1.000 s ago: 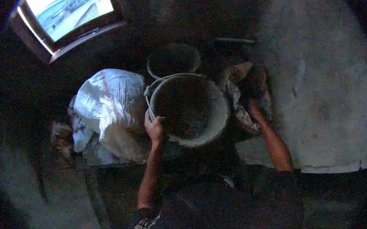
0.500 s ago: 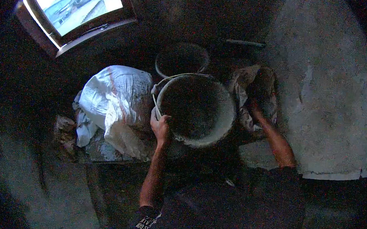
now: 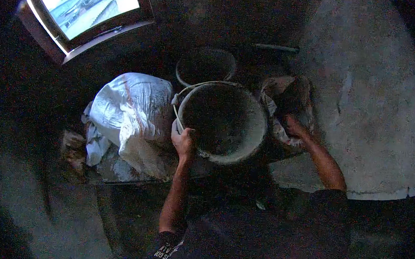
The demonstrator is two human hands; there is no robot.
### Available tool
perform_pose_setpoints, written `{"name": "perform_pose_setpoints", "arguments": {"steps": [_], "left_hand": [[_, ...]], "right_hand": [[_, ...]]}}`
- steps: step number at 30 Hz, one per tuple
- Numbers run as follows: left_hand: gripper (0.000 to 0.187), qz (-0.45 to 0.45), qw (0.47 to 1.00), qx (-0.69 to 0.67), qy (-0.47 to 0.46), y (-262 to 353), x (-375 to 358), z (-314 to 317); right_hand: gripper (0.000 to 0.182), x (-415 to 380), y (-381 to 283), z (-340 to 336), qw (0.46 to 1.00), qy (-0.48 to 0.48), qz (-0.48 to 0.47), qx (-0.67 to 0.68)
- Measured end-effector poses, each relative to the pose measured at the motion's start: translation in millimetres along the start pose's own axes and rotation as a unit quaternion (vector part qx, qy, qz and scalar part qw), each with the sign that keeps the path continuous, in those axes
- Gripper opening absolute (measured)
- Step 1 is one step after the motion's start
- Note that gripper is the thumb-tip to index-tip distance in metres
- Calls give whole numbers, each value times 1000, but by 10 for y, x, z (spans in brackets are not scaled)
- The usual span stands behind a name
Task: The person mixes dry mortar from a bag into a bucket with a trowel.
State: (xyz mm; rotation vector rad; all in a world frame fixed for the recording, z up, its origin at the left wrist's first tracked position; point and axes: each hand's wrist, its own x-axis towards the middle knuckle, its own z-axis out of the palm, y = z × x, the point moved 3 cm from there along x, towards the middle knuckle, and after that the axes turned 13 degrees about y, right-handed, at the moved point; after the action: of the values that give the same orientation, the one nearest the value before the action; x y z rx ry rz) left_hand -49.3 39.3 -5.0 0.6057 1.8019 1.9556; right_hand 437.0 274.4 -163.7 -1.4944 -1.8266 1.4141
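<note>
A round bucket [image 3: 257, 137] with a pale rim and a raised handle is in the middle, its inside dark. My left hand [image 3: 184, 141] is closed on the bucket's near left rim, its thumb over the edge. To the right stands an open sack [image 3: 269, 93] with a crumpled mouth. My right hand [image 3: 294, 126] reaches into this sack; its fingers are too dark to make out, and so is anything in them.
A full white sack [image 3: 142, 102] stands left of the bucket. Behind the bucket is a second round container [image 3: 178, 71]. A pale slab [image 3: 369, 120] lies on the right. An open window [image 3: 150, 19] is at the upper left.
My right hand has moved slightly back and right at the sack's mouth, and more of it shows. My left hand keeps its hold, with the bucket slightly shifted.
</note>
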Motion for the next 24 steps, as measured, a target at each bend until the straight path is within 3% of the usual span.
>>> {"name": "perform_pose_setpoints", "arguments": {"steps": [7,9,10,12,13,15,17,19,21,24], "left_hand": [[37,42,999,32,14,-153,66,-22],[37,52,998,26,13,-10,2,-4],[37,34,999,35,20,122,-47,1],[37,17,999,42,23,129,-57,5],[38,20,999,26,11,39,-20,1],[38,22,1000,9,-4,4,-11,12],[38,5,999,24,25,50,-32,13],[39,11,1000,8,-2,67,-31,9],[39,17,999,-7,-28,75,-36,6],[39,16,1000,-2,-12,114,-49,22]], "right_hand": [[63,59,-46,-15,994,-14,13,107],[51,412,322,-184,997,-75,-33,-10],[51,134,10,-107,997,-73,-33,-10],[39,-214,-1018,226,932,-53,-140,-330],[39,-255,-1097,269,932,-51,-138,-330],[35,-293,-1154,251,969,23,-39,-244],[37,-415,-1350,215,967,40,-30,-251],[39,-713,-1812,242,964,57,-21,-258],[43,-1125,-2367,350,978,81,120,-153],[43,-1215,-2344,229,978,101,116,-140]]}}
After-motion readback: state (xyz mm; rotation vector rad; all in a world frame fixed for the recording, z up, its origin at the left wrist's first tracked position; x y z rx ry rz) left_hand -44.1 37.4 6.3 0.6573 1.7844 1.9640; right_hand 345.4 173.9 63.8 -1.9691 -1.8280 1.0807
